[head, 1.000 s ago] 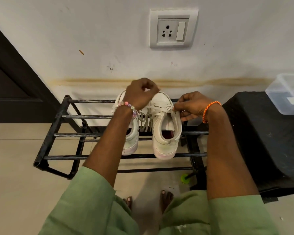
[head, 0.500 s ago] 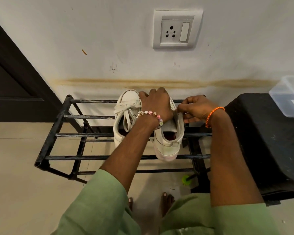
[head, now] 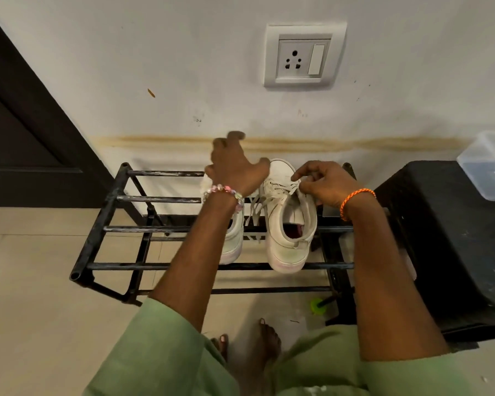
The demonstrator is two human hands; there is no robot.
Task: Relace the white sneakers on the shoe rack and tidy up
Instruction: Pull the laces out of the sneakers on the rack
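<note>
A: What changed on my feed just now?

B: My left hand (head: 236, 167) lifted off the right sneaker (head: 289, 215); its fingers are now spread apart, blurred, holding nothing above the left sneaker (head: 232, 241).

A: And the right hand (head: 323, 184)?

B: Still pinching the lace (head: 280, 190) near the upper eyelets. Both sneakers sit on the shoe rack (head: 109, 207). I judge the lacing nearly finished.
</note>
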